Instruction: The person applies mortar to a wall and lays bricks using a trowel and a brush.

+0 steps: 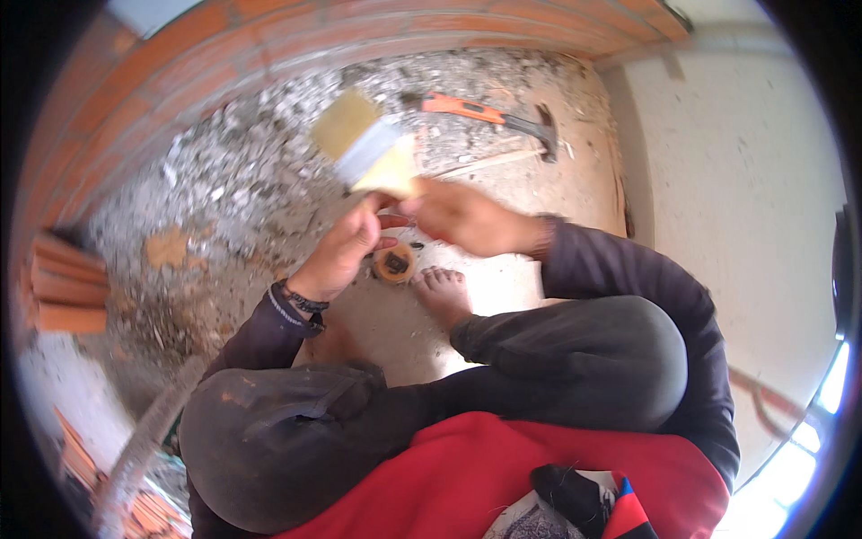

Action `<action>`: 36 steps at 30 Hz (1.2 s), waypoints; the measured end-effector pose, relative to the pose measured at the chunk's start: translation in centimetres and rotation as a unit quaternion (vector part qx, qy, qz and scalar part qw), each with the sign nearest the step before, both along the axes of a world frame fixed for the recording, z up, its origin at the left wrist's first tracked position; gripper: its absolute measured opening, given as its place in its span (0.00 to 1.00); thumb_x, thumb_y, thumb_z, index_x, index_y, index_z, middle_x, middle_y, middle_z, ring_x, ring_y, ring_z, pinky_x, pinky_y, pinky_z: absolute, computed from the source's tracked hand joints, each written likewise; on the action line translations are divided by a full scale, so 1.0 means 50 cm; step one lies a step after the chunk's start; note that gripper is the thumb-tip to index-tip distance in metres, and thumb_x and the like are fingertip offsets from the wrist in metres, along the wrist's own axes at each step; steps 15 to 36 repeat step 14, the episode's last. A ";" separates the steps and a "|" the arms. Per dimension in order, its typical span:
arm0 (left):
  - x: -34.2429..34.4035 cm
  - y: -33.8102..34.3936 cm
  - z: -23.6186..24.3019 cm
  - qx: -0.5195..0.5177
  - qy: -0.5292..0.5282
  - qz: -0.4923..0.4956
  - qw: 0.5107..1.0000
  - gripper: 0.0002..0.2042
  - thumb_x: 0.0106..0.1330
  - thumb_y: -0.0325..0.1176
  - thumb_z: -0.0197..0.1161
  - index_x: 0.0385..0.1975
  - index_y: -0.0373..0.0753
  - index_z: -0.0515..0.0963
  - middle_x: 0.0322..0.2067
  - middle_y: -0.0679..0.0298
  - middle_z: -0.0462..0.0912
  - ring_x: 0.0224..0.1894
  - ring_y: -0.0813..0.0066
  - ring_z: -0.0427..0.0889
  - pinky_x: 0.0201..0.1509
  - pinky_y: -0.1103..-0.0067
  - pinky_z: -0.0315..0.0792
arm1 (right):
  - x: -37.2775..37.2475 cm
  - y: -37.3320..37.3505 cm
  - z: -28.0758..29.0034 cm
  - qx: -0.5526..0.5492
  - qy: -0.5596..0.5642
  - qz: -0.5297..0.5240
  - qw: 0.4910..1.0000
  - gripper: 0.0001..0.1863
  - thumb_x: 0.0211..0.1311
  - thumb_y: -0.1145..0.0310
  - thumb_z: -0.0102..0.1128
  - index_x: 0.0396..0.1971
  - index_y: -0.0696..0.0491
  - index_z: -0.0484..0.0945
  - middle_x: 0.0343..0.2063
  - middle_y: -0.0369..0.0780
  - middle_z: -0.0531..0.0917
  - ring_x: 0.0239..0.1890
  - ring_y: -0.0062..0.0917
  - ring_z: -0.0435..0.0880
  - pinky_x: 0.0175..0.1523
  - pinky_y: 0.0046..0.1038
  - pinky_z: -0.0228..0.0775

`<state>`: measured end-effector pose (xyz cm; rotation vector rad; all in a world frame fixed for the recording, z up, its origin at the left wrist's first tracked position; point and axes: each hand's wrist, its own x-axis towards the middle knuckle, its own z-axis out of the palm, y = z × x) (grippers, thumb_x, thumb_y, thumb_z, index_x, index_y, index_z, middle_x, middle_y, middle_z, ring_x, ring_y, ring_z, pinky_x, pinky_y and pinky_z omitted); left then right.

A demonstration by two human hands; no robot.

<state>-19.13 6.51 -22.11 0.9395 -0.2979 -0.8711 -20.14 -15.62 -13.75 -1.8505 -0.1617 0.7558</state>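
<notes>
A wide paintbrush point(370, 144) with pale yellow bristles and a grey metal band is tilted up and to the left, blurred by motion. My right hand point(462, 216) is closed on its handle. Against the lower end of the handle, my left hand point(346, 242) has its thumb side pressed to it, with the other fingers bent and slightly apart. Exactly what those lower fingers touch is hard to make out. Below the hands, a round yellowish thing with a dark centre point(395, 264) lies on the floor by my bare foot point(444, 295).
A claw hammer point(489, 114) with an orange and black handle lies beyond my hands, beside a thin wood strip point(489, 163). Pale rubble point(215, 166) covers the floor along the brick wall point(296, 40). Stacked bricks point(67, 286) stand at left; a pale panel point(727, 171) rises at right.
</notes>
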 end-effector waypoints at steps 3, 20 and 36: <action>0.000 -0.028 0.020 -0.008 0.059 0.050 0.997 0.32 0.77 0.57 0.43 0.66 0.33 0.63 0.62 0.57 0.71 0.60 0.69 0.72 0.67 0.68 0.65 | -0.015 0.044 -0.024 0.019 -0.028 0.045 0.998 0.24 0.76 0.50 0.45 0.46 0.59 0.74 0.38 0.53 0.81 0.40 0.39 0.82 0.49 0.40 0.73; 0.015 0.272 -0.071 0.210 0.082 0.246 0.943 0.34 0.72 0.60 0.51 0.71 0.49 0.55 0.65 0.57 0.66 0.65 0.62 0.65 0.66 0.62 0.64 | -0.286 -0.202 0.070 0.375 0.200 -0.325 0.845 0.42 0.74 0.39 0.38 0.65 0.66 0.65 0.63 0.51 0.73 0.66 0.34 0.71 0.73 0.35 0.55; 0.015 0.272 -0.071 0.210 0.082 0.246 0.943 0.34 0.72 0.60 0.51 0.71 0.49 0.55 0.65 0.57 0.66 0.65 0.62 0.65 0.66 0.62 0.64 | -0.286 -0.202 0.070 0.375 0.200 -0.325 0.845 0.42 0.74 0.39 0.38 0.65 0.66 0.65 0.63 0.51 0.73 0.66 0.34 0.71 0.73 0.35 0.55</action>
